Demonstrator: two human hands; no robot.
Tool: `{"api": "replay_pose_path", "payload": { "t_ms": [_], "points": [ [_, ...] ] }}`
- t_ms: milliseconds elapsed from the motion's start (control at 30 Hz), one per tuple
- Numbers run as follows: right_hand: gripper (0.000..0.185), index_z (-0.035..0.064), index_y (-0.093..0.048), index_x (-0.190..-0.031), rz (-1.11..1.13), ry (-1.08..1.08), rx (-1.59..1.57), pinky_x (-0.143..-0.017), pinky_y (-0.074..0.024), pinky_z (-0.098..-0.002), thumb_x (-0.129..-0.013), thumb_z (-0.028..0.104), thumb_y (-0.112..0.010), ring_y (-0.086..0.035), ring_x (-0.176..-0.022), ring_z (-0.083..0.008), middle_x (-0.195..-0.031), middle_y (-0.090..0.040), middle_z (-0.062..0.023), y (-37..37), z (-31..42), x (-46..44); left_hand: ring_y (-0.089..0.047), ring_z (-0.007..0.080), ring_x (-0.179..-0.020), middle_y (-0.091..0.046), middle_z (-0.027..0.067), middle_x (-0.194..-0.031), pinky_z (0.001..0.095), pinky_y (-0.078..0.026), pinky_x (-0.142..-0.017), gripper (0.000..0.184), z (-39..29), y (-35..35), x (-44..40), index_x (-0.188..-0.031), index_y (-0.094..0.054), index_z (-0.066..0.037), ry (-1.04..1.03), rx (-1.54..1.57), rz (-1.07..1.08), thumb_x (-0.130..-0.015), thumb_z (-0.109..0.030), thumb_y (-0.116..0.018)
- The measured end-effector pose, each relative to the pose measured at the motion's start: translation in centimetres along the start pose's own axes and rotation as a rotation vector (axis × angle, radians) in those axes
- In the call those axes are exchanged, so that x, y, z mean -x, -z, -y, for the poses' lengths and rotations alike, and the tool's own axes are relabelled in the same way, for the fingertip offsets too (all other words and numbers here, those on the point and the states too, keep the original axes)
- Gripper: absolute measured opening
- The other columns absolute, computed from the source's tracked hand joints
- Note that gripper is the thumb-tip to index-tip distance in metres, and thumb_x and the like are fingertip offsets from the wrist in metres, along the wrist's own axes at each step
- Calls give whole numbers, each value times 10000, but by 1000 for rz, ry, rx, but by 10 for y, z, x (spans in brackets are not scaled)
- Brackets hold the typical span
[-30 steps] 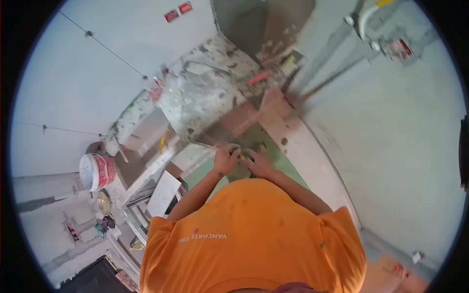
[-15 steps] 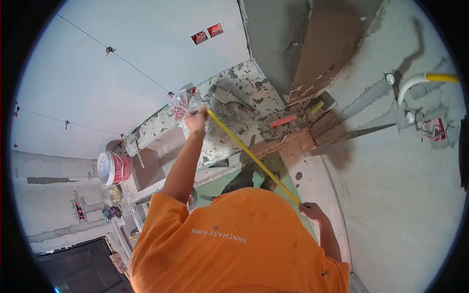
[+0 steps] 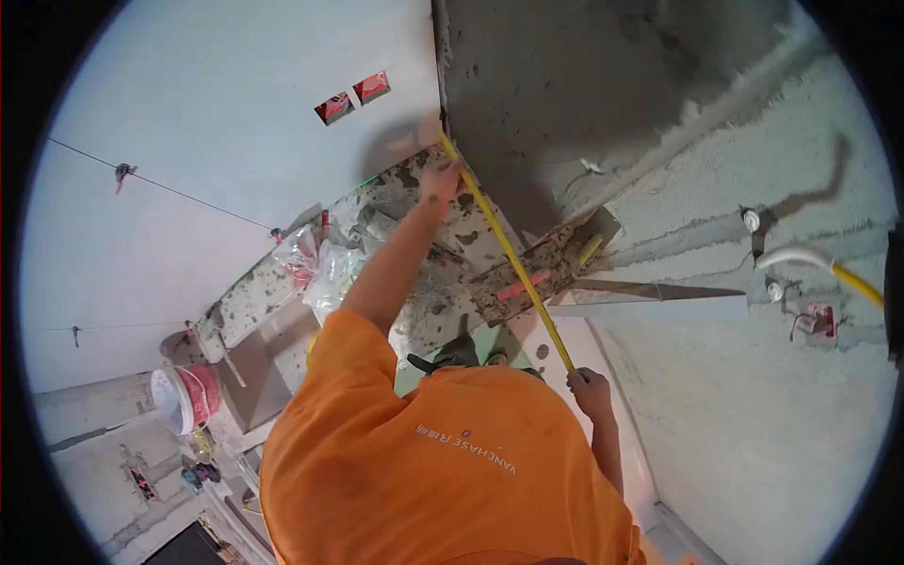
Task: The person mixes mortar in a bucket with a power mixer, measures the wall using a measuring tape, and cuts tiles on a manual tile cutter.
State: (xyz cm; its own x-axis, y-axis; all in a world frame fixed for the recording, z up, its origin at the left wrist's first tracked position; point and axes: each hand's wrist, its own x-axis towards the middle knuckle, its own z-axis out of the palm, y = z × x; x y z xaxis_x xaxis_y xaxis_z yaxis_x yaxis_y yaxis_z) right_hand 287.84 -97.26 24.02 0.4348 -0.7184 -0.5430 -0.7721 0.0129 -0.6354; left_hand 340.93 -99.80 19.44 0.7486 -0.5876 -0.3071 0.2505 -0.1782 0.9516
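Observation:
A yellow tape measure blade point(image 3: 509, 250) runs taut and slanting between my two hands. My left hand point(image 3: 441, 182) is stretched out over the speckled, stained counter point(image 3: 471, 229), closed on the blade near its upper end. That end reaches the corner where the white wall meets the grey one. Lower right, beside my orange shirt point(image 3: 452, 461), my right hand point(image 3: 589, 388) is closed round the other end of the tape; the tape case is hidden in it. Below the blade's middle lies a red-orange object point(image 3: 524, 285) on the counter edge.
Clear plastic bags point(image 3: 331, 273) lie on the counter, left of my left forearm. A white and red bucket point(image 3: 185, 397) stands at the left. A pale board point(image 3: 650, 308) juts out at the right, below a white and yellow pipe point(image 3: 817, 264). Strings cross the white wall point(image 3: 235, 104).
My hands were together at first, then apart with the tape drawn out. Since then my left hand has moved up and right to the wall corner; my right hand has shifted slightly upward.

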Motion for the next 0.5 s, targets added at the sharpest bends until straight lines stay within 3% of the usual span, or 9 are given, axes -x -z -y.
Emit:
{"api": "replay_pose_path", "payload": {
  "t_ms": [67,133,300,400,500],
  "points": [
    [303,11,-728,-905,-19,-14,25,-631,-518,-332,-896,284,-599,-679,-668,-190,-723,-704,-99,5,26,-9,-500,158,-538,-594,55,-698,331,-373,-482,185,-21,-15,-31,-899,-669,-35,135,212,-58,-948,-214,-676],
    [331,-17,-723,-868,-59,-33,10,-621,-515,-306,-910,288,-603,-662,-649,-145,-720,-701,-86,6,43,-16,-559,161,-538,-626,91,-685,345,-402,-488,266,-13,-20,-70,-931,-674,47,61,181,-44,-928,-219,-673],
    [336,-15,-723,-866,-76,-2,108,-629,-521,-320,-906,295,-600,-673,-649,-172,-718,-705,-95,14,64,-43,-565,162,-549,-621,93,-673,363,-406,-490,254,-15,-27,-101,-930,-667,40,71,171,-121,-940,-214,-679],
    [304,39,-739,-920,-50,57,186,-676,-536,-402,-893,296,-580,-699,-718,-299,-763,-719,-128,26,77,-55,-550,174,-538,-601,73,-648,387,-402,-496,252,-18,-16,-107,-867,-657,10,113,143,-50,-957,-226,-662],
    [293,47,-736,-889,-78,51,267,-675,-530,-421,-889,294,-579,-688,-723,-333,-760,-710,-142,39,86,-61,-524,187,-539,-593,85,-664,409,-380,-499,219,-27,-17,-105,-872,-661,-23,162,149,-75,-946,-228,-662]
  ]
}}
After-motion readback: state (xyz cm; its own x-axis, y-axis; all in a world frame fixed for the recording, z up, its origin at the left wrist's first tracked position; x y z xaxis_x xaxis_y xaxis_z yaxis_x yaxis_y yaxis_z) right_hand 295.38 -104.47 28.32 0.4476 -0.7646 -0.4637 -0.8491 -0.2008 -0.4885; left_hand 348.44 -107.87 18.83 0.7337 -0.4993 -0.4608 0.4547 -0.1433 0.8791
